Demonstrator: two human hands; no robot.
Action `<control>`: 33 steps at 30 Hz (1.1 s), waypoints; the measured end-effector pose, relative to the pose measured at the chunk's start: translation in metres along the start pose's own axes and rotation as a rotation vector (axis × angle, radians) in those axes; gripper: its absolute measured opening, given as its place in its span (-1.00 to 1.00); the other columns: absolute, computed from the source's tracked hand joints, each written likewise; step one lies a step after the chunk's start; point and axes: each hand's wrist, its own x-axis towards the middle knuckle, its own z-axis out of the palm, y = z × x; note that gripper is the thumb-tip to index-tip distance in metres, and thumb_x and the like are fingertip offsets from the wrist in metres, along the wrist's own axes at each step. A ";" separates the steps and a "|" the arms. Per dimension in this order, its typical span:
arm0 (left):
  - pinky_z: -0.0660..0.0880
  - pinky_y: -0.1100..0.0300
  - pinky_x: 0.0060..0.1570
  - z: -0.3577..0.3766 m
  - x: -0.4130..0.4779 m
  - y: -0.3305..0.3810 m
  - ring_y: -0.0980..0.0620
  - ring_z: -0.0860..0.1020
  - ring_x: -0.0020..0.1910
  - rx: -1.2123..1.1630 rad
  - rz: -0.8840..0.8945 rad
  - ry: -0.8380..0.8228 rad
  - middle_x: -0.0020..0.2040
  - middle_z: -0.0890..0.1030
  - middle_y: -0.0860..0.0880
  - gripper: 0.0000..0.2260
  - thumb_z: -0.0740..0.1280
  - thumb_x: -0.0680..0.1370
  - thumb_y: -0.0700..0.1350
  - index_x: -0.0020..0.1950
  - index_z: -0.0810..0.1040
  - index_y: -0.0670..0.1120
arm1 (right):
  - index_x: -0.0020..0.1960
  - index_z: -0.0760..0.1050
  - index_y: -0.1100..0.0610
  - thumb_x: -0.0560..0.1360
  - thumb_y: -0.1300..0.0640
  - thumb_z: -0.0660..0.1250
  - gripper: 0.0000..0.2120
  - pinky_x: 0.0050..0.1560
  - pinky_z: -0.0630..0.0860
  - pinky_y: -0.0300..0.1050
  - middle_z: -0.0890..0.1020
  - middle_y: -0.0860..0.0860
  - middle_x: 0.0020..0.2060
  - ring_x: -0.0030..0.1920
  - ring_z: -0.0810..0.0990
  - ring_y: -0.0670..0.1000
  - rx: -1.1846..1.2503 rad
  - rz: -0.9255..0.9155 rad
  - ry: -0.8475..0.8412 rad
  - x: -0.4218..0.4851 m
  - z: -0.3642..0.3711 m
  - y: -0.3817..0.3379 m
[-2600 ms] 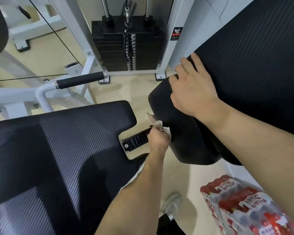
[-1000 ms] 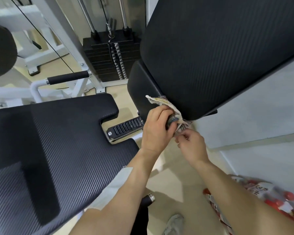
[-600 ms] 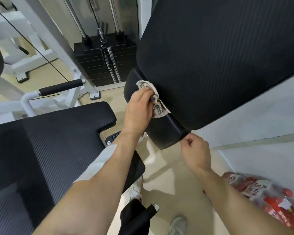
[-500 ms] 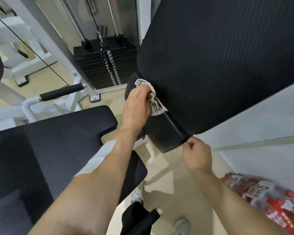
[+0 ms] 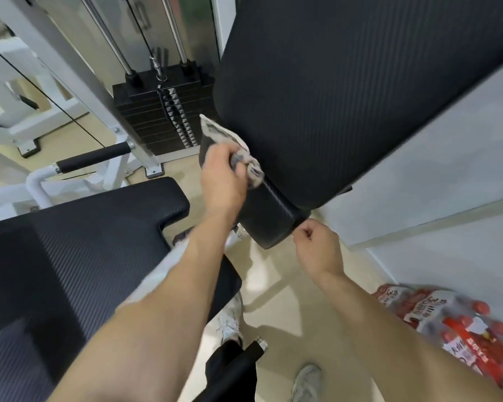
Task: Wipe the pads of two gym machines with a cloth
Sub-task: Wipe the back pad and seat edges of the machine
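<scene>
Head view: left hand (image 5: 222,172) grips the soft, light cloth (image 5: 230,143), bunched against the firm pad (image 5: 273,216); right hand (image 5: 317,248) is curled closed, empty.

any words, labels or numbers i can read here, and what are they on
Nothing reads cleanly.
Pack of red-capped bottles: white print on the red labels, too blurred to read.
Cloth in the left hand: grey pattern, no legible words.
Weight stack: marks on the plates, too small to read.

Blurred cloth (image 5: 246,158); bottle pack (image 5: 459,323) cropped.
</scene>
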 end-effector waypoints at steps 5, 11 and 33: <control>0.37 0.40 -0.01 0.024 -0.130 0.034 0.23 0.45 -0.06 -0.079 0.096 -0.152 -0.02 0.56 0.07 -0.86 0.44 0.40 -0.20 -0.06 0.62 -0.08 | -0.01 0.56 0.06 0.54 0.14 0.10 -0.76 -0.13 0.63 0.03 0.66 0.08 -0.07 -0.11 0.66 0.11 0.721 0.254 -0.002 -0.019 0.000 0.000; 0.53 0.11 0.01 0.023 -0.176 0.050 0.14 0.59 -0.06 -0.215 0.034 -0.411 -0.06 0.68 0.09 -0.87 0.42 0.46 -0.12 -0.01 0.68 0.00 | 0.16 0.60 0.17 0.60 -0.04 0.23 -0.67 -0.05 0.61 -0.04 0.70 0.12 -0.02 -0.01 0.68 0.09 1.208 0.354 -0.189 -0.035 -0.028 0.028; 0.56 0.13 -0.05 0.015 -0.099 -0.046 0.15 0.53 -0.30 -0.194 -0.380 -0.221 -0.22 0.62 0.10 -0.82 0.27 0.52 -0.19 -0.08 0.61 0.06 | 0.51 0.21 0.14 0.53 0.13 0.06 -0.46 0.35 0.40 -0.12 0.39 0.04 0.40 0.37 0.41 -0.07 0.748 -0.059 0.767 -0.001 0.142 0.013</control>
